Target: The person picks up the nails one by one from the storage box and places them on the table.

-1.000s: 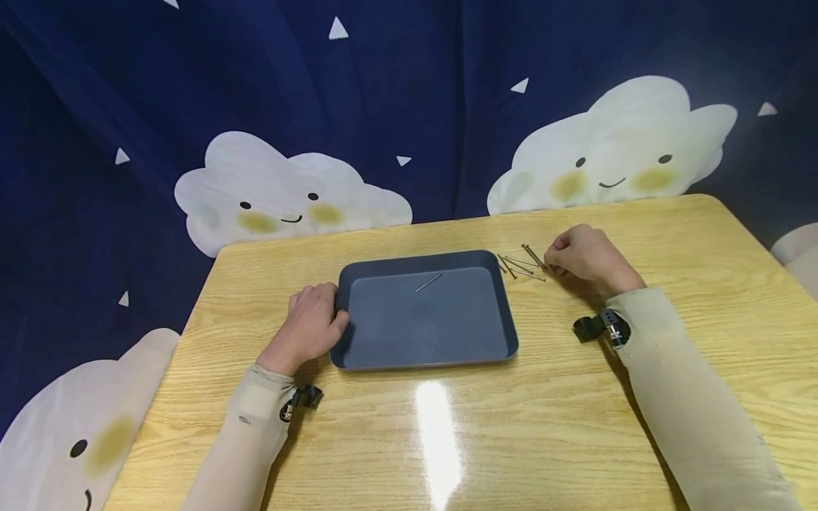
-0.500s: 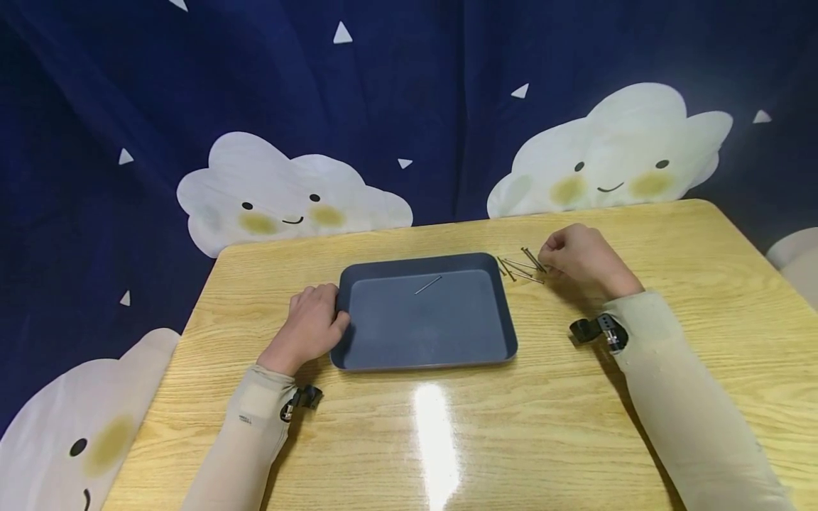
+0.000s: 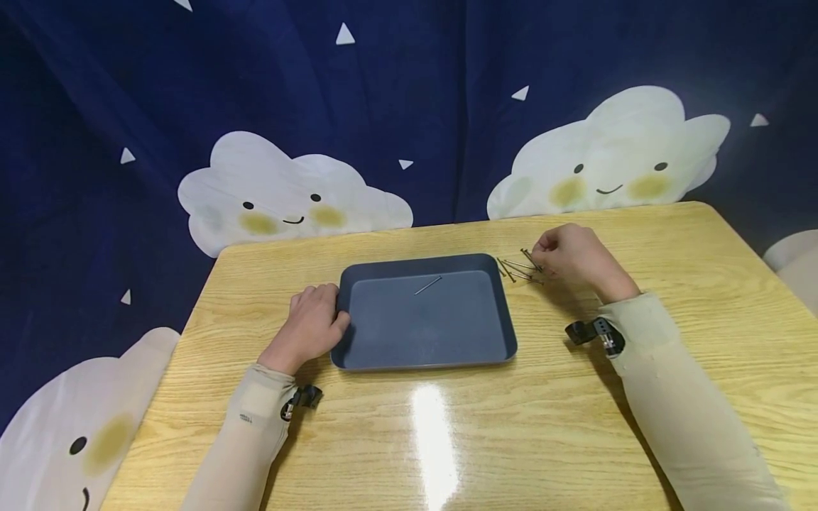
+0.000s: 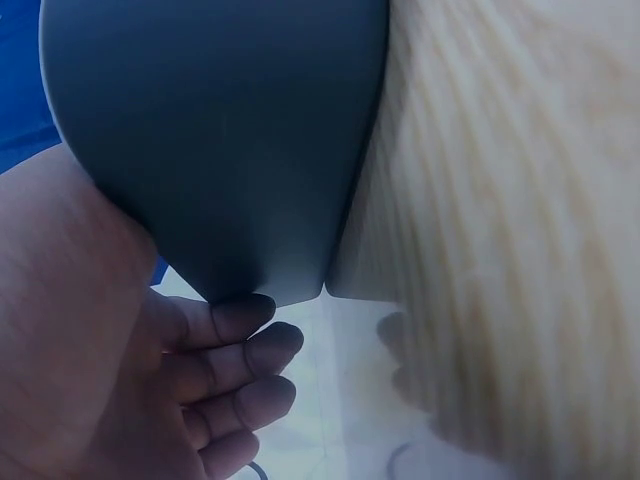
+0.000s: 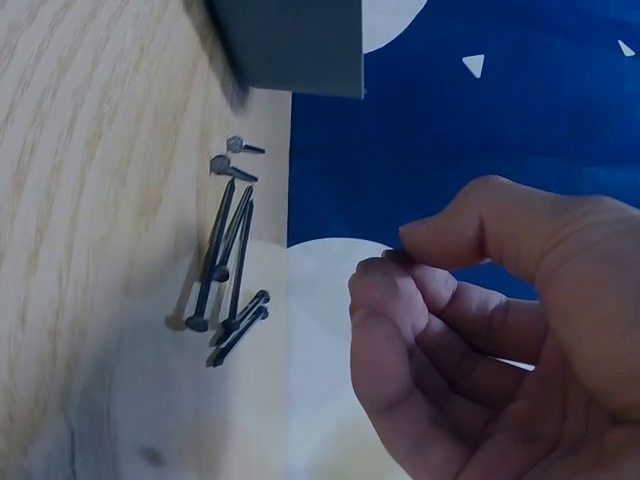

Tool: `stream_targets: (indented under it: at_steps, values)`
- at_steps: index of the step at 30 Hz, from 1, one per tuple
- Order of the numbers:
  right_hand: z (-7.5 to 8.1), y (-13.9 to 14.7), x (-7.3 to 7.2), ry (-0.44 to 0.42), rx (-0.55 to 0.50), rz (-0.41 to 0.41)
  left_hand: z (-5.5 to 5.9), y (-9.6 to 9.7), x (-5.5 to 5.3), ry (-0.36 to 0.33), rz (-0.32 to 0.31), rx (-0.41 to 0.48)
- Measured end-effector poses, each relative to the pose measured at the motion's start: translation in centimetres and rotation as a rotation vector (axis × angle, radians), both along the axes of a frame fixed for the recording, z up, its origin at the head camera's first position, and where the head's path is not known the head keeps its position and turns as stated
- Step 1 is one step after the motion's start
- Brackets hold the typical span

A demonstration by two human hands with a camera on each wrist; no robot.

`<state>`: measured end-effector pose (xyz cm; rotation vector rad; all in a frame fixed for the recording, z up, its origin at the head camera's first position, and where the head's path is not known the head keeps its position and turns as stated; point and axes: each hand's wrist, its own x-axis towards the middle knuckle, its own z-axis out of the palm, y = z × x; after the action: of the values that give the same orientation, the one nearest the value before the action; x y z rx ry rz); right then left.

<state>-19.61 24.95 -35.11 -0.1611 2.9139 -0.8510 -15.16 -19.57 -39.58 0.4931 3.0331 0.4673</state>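
Note:
My left hand [image 3: 313, 323] is at the left end of a dark grey rectangular tray [image 3: 415, 367], its thumb over the rim and its fingers outside the wall; the left wrist view shows the tray wall [image 4: 230, 140] between thumb and fingers. One nail [image 3: 428, 285] lies slanted inside the tray. Just right of the tray, several loose nails [image 5: 225, 240] lie on the table, some crossing. Over their right side hovers my right hand [image 3: 569, 257], fingers curled and thumb tip close to the index fingertip. I cannot tell whether a nail is between those fingertips.
The light wooden table [image 3: 358, 454] ends at the back against a dark blue curtain [image 3: 434, 106] with white clouds and triangles. Each wrist carries a black camera mount [image 3: 597, 333].
My right hand has shifted slightly left, coming over the right end of the loose nails. The left hand, tray and nail inside it have stayed put; the head view has tilted a little.

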Motion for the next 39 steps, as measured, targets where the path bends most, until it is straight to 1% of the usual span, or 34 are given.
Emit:
stream_targets:
  at_steps: [6,14,21,28,33,39]
  values:
    - [0.3,-0.7,0.3,0.019,0.004,0.006,-0.1,-0.1,0.0,0.001,-0.002,-0.002]
    - [0.8,-1.6,0.6,0.063,0.023,0.037,-0.1,-0.2,0.1,-0.005,-0.002,-0.003]
    - [1.2,-2.4,1.1,0.058,0.027,0.046,0.0,-0.2,0.0,-0.017,-0.001,0.002]
    - [2.2,-3.6,1.9,0.019,-0.03,0.104,0.1,-0.3,-0.2,-0.019,-0.001,-0.004]
    - [2.6,-4.5,2.3,0.047,-0.04,0.127,0.2,-0.2,-0.3,-0.016,-0.003,-0.003]
    - [2.7,-5.8,2.6,0.05,-0.102,0.149,0.2,-0.2,-0.3,-0.021,-0.004,0.002]
